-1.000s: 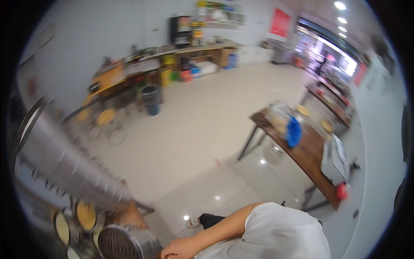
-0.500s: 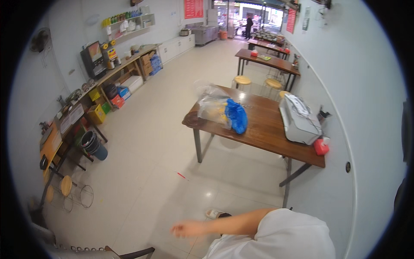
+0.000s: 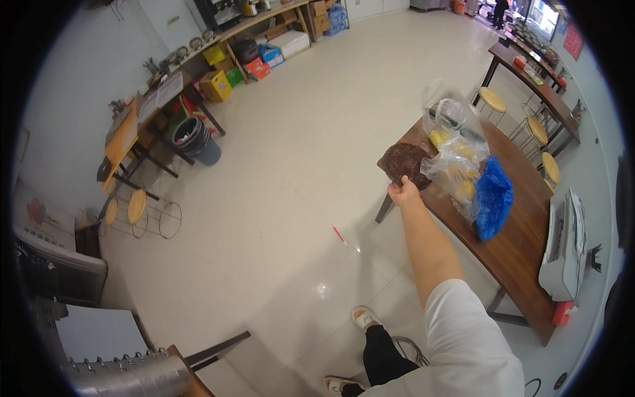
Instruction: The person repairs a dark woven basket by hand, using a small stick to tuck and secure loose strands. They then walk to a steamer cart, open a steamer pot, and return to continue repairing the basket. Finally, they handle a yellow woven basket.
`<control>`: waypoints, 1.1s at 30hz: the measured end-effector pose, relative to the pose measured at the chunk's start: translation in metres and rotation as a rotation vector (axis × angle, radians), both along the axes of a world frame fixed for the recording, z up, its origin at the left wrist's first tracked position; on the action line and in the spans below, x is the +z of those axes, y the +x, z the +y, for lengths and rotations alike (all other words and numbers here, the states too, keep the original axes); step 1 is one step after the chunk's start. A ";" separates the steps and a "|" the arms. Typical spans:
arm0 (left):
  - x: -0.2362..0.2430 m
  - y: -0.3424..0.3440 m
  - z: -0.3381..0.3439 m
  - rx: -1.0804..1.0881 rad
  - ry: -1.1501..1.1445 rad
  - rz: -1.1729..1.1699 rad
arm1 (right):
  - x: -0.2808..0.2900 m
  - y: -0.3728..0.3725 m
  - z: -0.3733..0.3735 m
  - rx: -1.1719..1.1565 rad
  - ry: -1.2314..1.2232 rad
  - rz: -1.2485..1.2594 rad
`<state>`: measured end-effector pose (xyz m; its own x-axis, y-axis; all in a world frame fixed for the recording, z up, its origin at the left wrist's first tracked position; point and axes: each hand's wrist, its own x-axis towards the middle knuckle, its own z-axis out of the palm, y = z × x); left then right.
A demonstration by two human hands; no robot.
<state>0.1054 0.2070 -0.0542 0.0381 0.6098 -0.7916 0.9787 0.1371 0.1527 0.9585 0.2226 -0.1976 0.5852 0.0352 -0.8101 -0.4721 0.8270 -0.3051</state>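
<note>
Dark reddish-brown, the slab lies at the near corner of the table, and the right hand has closed on its lower edge, fingers curled around the rim. What the slab is made of I cannot tell; it looks mottled and flat. The left hand is out of view.

Just beyond the hand, touching or almost touching the slab's far side, sit clear bags holding yellow pieces, with a blue bag to the hand's right. Farther right along the table stands a white machine. Stools stand past the table.

The grip looks like the weak point: the hand holds only one edge, at the end of a fully stretched arm, so a heavy or floppy slab could sag, slip from the fingers and drop off the corner onto the floor. Dragging it toward the hand could also catch the clear bags and pull them over, since they lean close against it. The reach itself leaves little room for correction.
</note>
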 end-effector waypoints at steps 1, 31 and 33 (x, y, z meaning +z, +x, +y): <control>-0.004 0.004 0.002 -0.046 0.022 0.020 | 0.006 -0.005 0.005 -0.059 -0.061 -0.061; 0.286 0.115 0.115 -0.549 1.103 -1.279 | 0.390 -0.613 0.000 1.160 0.221 -0.985; 0.290 0.103 0.115 -0.572 1.136 -1.247 | 0.393 -0.624 0.000 1.158 0.231 -1.001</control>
